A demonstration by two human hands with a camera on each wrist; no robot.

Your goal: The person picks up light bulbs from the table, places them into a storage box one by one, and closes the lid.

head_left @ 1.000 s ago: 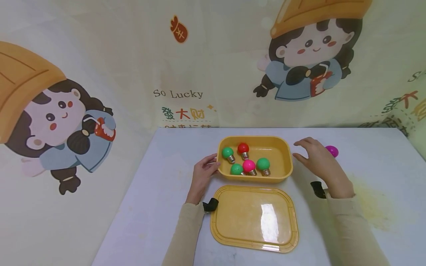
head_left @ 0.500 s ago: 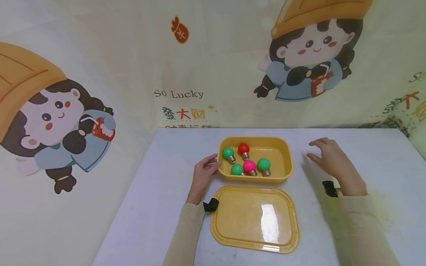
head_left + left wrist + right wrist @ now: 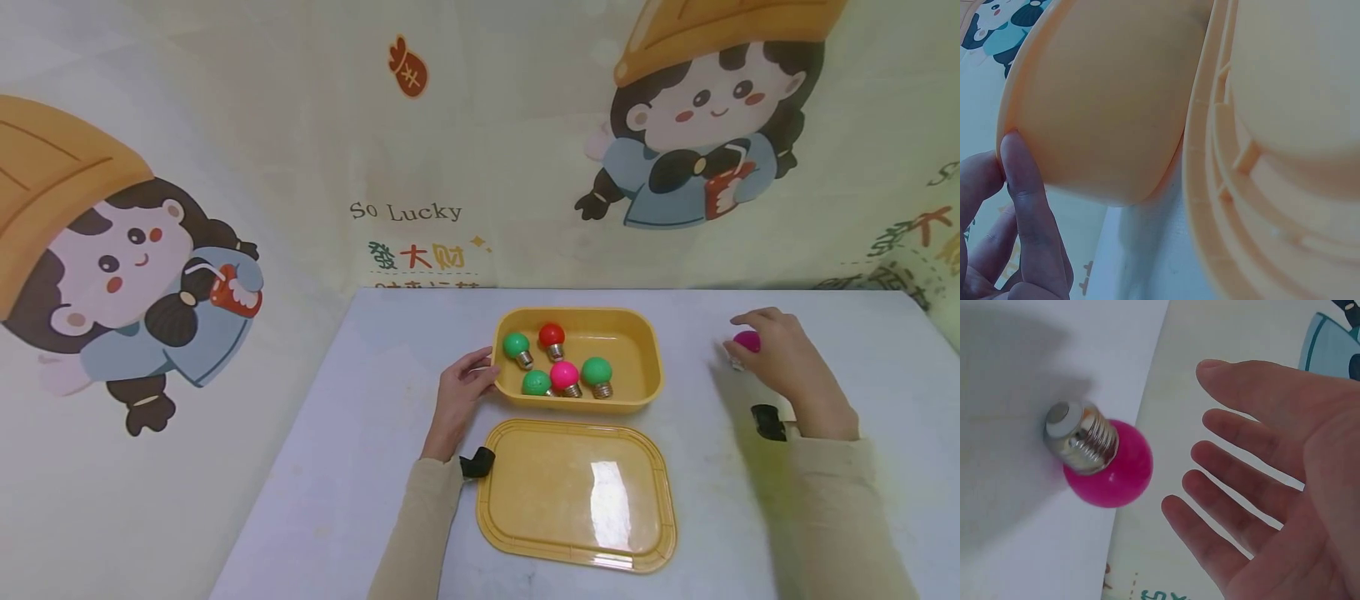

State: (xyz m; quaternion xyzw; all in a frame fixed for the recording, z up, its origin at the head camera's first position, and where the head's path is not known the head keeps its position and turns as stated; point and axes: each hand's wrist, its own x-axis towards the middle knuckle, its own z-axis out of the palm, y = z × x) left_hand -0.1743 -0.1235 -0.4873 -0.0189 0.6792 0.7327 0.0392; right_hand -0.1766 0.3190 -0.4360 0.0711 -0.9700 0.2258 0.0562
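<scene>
My left hand (image 3: 455, 400) pinches the left rim of a yellow plastic box (image 3: 633, 354); in the left wrist view the thumb and a finger meet at the edge of the box (image 3: 1110, 94). Inside it lie several light bulbs: green ones, a red bulb (image 3: 551, 335) and a pink bulb (image 3: 565, 375). My right hand (image 3: 798, 362) is over at the right, beside a magenta bulb (image 3: 747, 340). In the right wrist view the bulb (image 3: 1116, 472) lies on the table with its metal screw base showing, apart from the extended, spread fingers of my hand (image 3: 1285, 481).
A yellow lid (image 3: 555, 492) lies flat on the white table (image 3: 352, 400) just in front of the box. Behind the table hangs a cloth (image 3: 525, 167) printed with cartoon figures. A black strap piece (image 3: 768, 422) sits at the right wrist.
My right hand has moved right, away from the box's right end, to the magenta bulb, which was hidden behind it half a second ago. My left hand stays at the box.
</scene>
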